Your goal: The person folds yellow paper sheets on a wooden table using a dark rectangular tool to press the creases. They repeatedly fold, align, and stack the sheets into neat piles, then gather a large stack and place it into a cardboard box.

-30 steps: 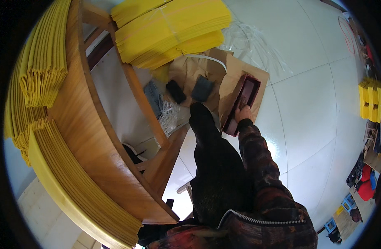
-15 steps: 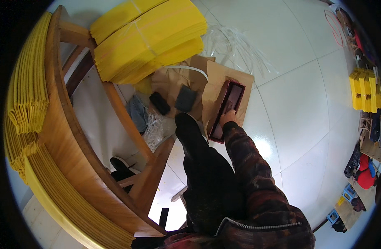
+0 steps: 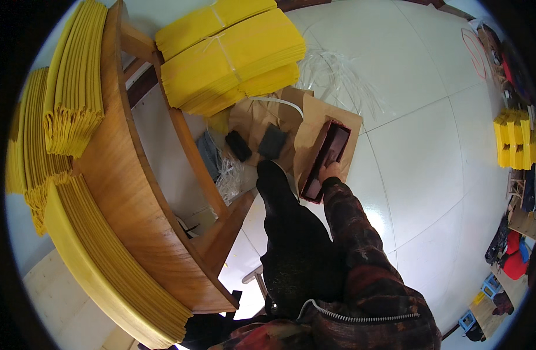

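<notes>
My right hand [image 3: 331, 171] reaches down to a long, narrow, dark red tray [image 3: 305, 193] on the floor. Its fingers are curled at the tray's near half, over the dull purplish inside; what they grip, if anything, is hidden. Under the tray lies brown paper [image 3: 352, 128]. Left of it, on more brown paper, are a dark grey square pad [image 3: 272, 142] and a small black block-shaped thing [image 3: 238, 146]. My left hand is out of view.
A wooden table [image 3: 113, 192] on the left bears stacks of folded yellow sheets [image 3: 110, 256]. Tied yellow bundles [image 3: 233, 55] stand beyond it. Clear plastic strapping [image 3: 338, 79] lies tangled on the tiles. Blue stools [image 3: 491, 286] stand far right.
The view has shifted, so the table, bundles and tray sit further right in it. My right hand stays at the tray, its fingers slightly more curled.
</notes>
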A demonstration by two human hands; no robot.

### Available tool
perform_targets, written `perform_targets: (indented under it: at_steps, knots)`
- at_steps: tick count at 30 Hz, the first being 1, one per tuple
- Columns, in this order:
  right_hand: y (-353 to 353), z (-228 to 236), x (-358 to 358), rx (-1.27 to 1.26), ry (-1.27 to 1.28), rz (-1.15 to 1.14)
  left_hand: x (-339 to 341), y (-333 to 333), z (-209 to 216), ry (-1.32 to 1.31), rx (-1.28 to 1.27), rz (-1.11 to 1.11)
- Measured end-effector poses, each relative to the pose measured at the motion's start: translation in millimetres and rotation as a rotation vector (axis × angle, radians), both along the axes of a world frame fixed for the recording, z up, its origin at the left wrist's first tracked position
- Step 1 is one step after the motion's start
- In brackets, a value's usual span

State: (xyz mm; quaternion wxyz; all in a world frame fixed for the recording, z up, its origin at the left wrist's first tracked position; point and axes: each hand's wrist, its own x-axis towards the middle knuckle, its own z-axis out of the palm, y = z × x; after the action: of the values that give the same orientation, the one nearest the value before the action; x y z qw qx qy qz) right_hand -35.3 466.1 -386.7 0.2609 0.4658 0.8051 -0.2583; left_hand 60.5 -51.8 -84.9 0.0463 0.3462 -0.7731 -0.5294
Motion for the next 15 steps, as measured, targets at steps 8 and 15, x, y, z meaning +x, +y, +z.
perform_targets:
  at_steps: [8, 15]
  knots:
    - [-15, -4, -11, 0.003, -0.072, -0.002, -1, -3, 1, -0.043, -0.007, 0.009]
    - [-13, -23, 2, -0.062, 0.007, 0.004, -2, -1, 9, -0.054, -0.009, 0.005]
